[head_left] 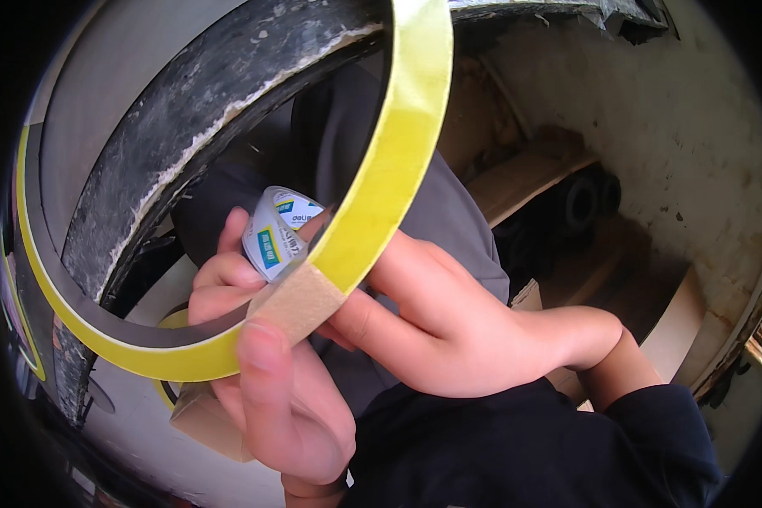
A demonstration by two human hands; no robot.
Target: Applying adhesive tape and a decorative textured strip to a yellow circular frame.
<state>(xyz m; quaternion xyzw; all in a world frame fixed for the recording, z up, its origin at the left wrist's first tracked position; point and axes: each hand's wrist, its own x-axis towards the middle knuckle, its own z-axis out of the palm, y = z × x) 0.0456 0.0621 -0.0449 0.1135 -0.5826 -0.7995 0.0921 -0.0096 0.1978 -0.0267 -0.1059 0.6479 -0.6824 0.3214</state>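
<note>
A large looped band [389,161], yellow on its outer face and dark grey inside, arches in front of me. A beige patch [296,300] wraps a section of it. My left hand [296,406] grips the band there, thumb on the patch's edge and fingers behind. My right hand [449,330] reaches in from the right, its fingers passing behind the band. One fingertip shows at the core of a small roll of tape [267,241] with printed labels, just behind the patch. The band hides the rest of that grip.
A rough black curved rim [173,135] with a pale broken edge stands ahead on the left. Below left lies a piece of brown cardboard [212,423] beside another yellow band. Dark rings [580,203] sit in a cardboard-lined recess at the right, beside a stained wall [677,135].
</note>
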